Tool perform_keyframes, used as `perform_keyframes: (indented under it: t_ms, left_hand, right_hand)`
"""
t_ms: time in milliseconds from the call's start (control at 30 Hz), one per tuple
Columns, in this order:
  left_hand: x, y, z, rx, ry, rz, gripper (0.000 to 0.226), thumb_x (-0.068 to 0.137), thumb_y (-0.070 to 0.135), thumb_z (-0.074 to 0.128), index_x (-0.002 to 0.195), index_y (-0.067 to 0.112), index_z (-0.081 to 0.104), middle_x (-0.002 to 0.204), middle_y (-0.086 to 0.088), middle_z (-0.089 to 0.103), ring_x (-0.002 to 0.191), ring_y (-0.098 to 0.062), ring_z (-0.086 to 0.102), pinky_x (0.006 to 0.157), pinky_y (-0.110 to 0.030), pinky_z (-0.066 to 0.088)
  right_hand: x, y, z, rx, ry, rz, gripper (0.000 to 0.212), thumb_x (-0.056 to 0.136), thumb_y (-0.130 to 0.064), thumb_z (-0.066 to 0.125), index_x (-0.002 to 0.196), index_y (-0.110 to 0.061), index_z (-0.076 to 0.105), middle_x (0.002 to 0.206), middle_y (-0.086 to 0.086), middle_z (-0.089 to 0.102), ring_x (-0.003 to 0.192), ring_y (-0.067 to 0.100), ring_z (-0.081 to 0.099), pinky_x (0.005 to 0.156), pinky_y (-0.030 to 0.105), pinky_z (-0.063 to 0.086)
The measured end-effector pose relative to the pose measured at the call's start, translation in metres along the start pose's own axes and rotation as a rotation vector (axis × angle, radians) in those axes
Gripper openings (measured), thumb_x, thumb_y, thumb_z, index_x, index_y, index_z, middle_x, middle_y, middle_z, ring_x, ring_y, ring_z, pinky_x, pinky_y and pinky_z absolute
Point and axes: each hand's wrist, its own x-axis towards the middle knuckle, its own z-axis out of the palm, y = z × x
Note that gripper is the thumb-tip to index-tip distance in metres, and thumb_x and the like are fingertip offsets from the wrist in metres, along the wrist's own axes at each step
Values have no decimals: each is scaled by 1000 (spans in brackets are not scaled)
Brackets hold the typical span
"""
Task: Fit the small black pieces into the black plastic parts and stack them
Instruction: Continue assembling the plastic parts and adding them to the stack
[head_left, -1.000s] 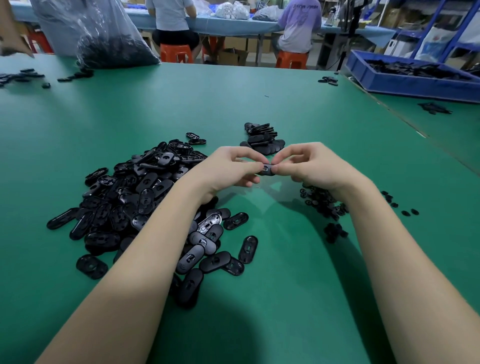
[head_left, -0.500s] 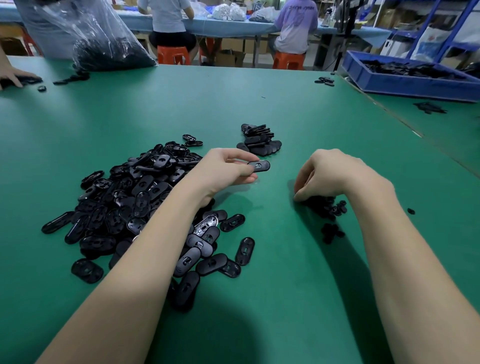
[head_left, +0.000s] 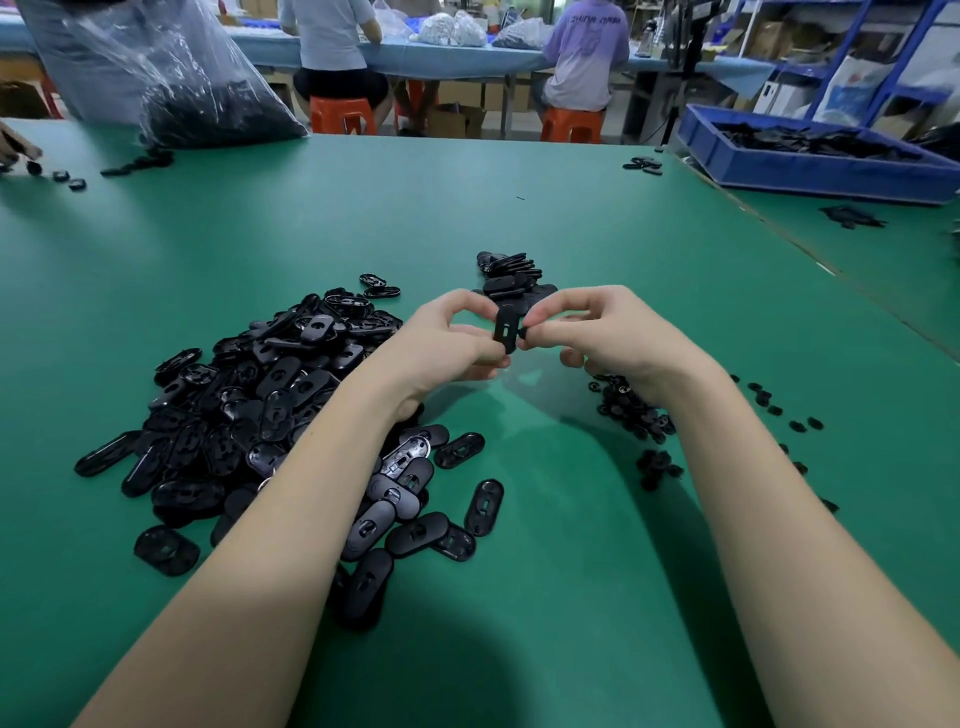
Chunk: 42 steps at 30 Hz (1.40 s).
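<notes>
Pinched upright between my left hand (head_left: 451, 338) thumb and fingers, the part (head_left: 507, 330) hangs above the table (head_left: 519, 208), just in front of the stack (head_left: 511, 280), so its slot faces me. My right hand (head_left: 605, 332) presses a small piece (head_left: 522, 332) at its edge, fingertips closed on it, to seat it, I judge. I keep the pile (head_left: 260, 410) of parts by my left arm and the loose pieces (head_left: 634, 410) under my right wrist, each near the hand that feeds from it. My part is a glossy black oval with a keyhole slot through its middle.
</notes>
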Motion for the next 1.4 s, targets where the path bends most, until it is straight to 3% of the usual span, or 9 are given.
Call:
perform_keyframes:
  t_ms: [100, 267, 400, 600, 767, 933, 1067, 1233, 1400]
  left_hand:
    - [-2, 1, -2, 75, -19, 27, 36, 88, -4, 65, 116, 18, 65, 99, -13, 77, 81, -16, 69, 83, -28, 57]
    - [0, 2, 1, -29, 36, 27, 10, 96, 19, 66, 104, 12, 67, 98, -16, 76, 81, -20, 74, 73, -22, 59]
    - [2, 1, 1, -92, 58, 19, 26, 99, 27, 63, 107, 2, 68, 95, -14, 77, 90, -25, 76, 84, -25, 60]
    - [0, 4, 1, -159, 73, 26, 10, 97, 16, 65, 104, 9, 67, 94, -18, 77, 85, -25, 77, 71, -23, 60]
    - [-2, 5, 2, -176, 57, 52, 11, 93, 15, 70, 100, 6, 71, 100, -18, 75, 86, -28, 76, 72, -20, 59]
    - [-3, 5, 1, -169, 46, 65, 6, 93, 13, 70, 95, 7, 72, 98, -19, 76, 86, -27, 76, 72, -20, 59]
    - [-4, 6, 1, -139, 38, 63, 5, 92, 13, 71, 94, 8, 73, 93, -18, 76, 83, -26, 76, 69, -19, 58]
    - [-5, 6, 0, -60, 31, 88, 7, 92, 16, 71, 95, 9, 73, 92, -17, 77, 87, -27, 76, 74, -23, 60]
    - [-5, 7, 3, -23, 58, 131, 8, 92, 13, 72, 94, 5, 74, 90, -18, 76, 86, -28, 76, 75, -24, 61]
  right_hand:
    - [3, 2, 4, 48, 29, 16, 10, 80, -19, 79, 76, -26, 75, 78, -1, 72, 56, 11, 42, 46, 19, 28]
    - [5, 4, 8, 57, 61, 59, 11, 75, -23, 84, 72, -31, 77, 74, -7, 67, 54, 9, 46, 44, 16, 31]
    - [6, 4, 12, 79, 70, 106, 10, 78, -28, 81, 73, -35, 79, 78, -5, 67, 59, 11, 45, 42, 16, 28]
    - [9, 5, 11, 88, 122, 97, 8, 78, -27, 83, 73, -31, 78, 64, -9, 60, 48, 6, 42, 39, 15, 26]
    - [9, 5, 9, 25, 160, 84, 14, 75, -30, 88, 72, -29, 74, 48, -14, 48, 41, 4, 35, 38, 14, 25]
    - [8, 4, 9, 12, 178, 88, 15, 73, -34, 89, 73, -30, 74, 53, -11, 48, 48, 8, 36, 38, 15, 26]
    - [8, 4, 7, -9, 179, 72, 17, 71, -34, 90, 76, -28, 75, 62, -13, 56, 41, -1, 43, 38, 11, 30]
    - [10, 5, 8, -13, 185, 94, 19, 70, -32, 91, 76, -26, 74, 43, -21, 52, 38, -6, 45, 35, 9, 28]
    - [10, 3, 10, 6, 194, 138, 18, 69, -30, 91, 74, -25, 74, 44, -16, 48, 36, 2, 35, 34, 12, 25]
